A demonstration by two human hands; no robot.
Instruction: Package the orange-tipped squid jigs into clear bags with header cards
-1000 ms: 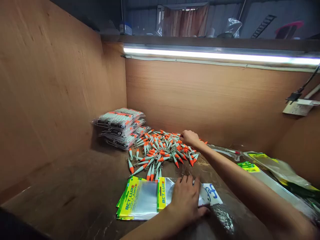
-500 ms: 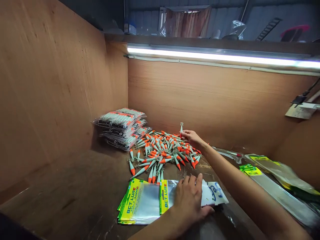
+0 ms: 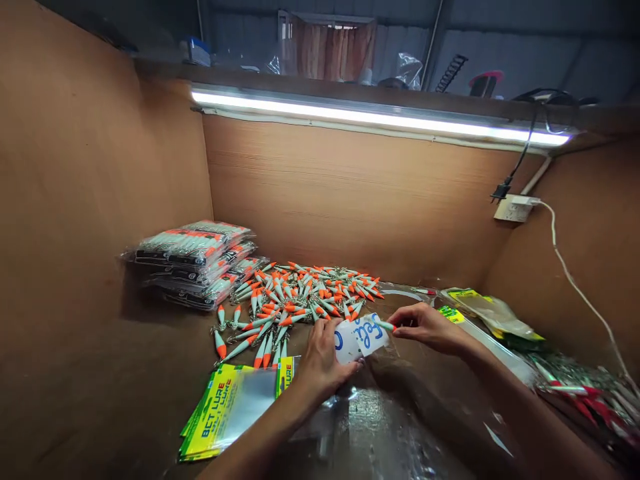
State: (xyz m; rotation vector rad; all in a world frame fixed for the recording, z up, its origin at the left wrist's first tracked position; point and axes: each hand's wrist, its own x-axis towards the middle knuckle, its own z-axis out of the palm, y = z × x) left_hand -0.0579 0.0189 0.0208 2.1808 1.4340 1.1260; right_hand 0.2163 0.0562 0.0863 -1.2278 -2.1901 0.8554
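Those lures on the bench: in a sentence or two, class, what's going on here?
A person's right hand pinches one lure near its orange end, while the left hand holds a white paper with blue writing. The lure's other end points at the paper; whether they touch is unclear. Beyond the hands lies a loose pile of lures. Printed BCT LURE pouches lie by the left forearm, and wrapped packs are stacked farther back on the left.

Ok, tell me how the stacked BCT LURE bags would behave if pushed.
The BCT LURE bags would probably slide over one another, being flat, glossy and loosely fanned. Their clear bodies look like thin film, so they are likely light and floppy.
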